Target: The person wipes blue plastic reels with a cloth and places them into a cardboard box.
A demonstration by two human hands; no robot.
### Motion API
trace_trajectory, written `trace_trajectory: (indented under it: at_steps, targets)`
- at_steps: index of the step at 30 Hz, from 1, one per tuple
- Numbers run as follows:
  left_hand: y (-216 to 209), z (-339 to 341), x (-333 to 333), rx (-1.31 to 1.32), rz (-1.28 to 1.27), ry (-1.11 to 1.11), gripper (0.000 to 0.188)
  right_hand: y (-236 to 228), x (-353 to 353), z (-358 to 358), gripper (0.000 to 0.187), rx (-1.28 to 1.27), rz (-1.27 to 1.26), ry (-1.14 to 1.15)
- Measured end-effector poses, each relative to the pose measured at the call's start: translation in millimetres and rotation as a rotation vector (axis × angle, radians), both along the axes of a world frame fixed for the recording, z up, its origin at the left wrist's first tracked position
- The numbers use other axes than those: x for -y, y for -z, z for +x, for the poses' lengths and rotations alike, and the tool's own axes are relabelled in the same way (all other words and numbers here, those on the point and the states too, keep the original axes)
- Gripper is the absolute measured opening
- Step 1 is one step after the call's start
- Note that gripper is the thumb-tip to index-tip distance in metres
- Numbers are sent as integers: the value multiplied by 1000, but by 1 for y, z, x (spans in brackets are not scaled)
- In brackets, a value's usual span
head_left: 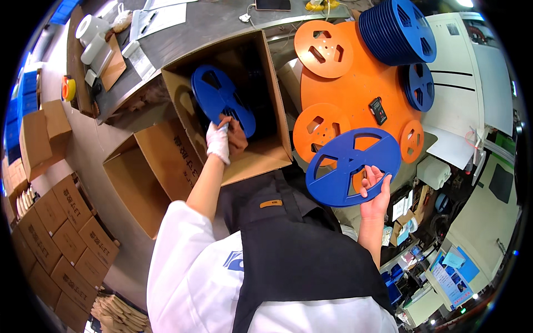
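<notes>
My left hand [226,139], wrapped in white at the palm and wrist, reaches into an open cardboard box [252,161]. Its fingers close on the lower edge of a tilted blue plastic reel [206,83]. Another blue reel [248,123] lies partly behind that one, and the box's deeper inside is dark. At the right, my right hand [376,191] grips a large blue reel [347,162] by its near right rim, with some fingers through a cut-out. This reel is held in front of an orange round table [363,83] and hides part of it.
A tall stack of blue reels [383,39], a shorter blue stack [419,87], orange discs [323,49] and a small black device [378,111] are on the orange table. Behind the box runs a grey workbench [211,22]. Another open carton [139,183] and stacked cartons [61,238] are at left.
</notes>
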State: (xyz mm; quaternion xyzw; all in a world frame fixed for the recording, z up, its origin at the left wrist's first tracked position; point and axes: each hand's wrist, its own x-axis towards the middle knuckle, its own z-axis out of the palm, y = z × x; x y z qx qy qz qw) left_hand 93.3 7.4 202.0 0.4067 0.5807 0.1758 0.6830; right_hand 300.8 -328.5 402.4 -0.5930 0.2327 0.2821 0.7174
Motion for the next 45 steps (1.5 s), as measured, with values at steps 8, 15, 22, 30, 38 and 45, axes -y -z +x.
trace_trajectory:
  at_steps: [8, 15, 22, 30, 38, 45]
  targets:
    - [88, 53, -10, 55, 70, 87, 17, -14, 0, -14, 50, 7, -24, 58]
    - [44, 77, 2, -134, 50, 271, 29, -17, 1, -23, 51, 4, -40, 35]
    - [86, -3, 42, 112, -178, 210, 40, -28, -21, -17, 52, 108, 73, 5]
    - [52, -72, 52, 155, -155, 20, 40, -27, -31, -7, 53, 203, 342, -118]
    - [-64, -21, 56, -89, 1078, 831, 59, -13, -68, -35, 46, 20, 570, -260]
    - [-180, 38, 57, -10, 941, 1149, 57, -27, -85, -51, 50, -154, 741, -518]
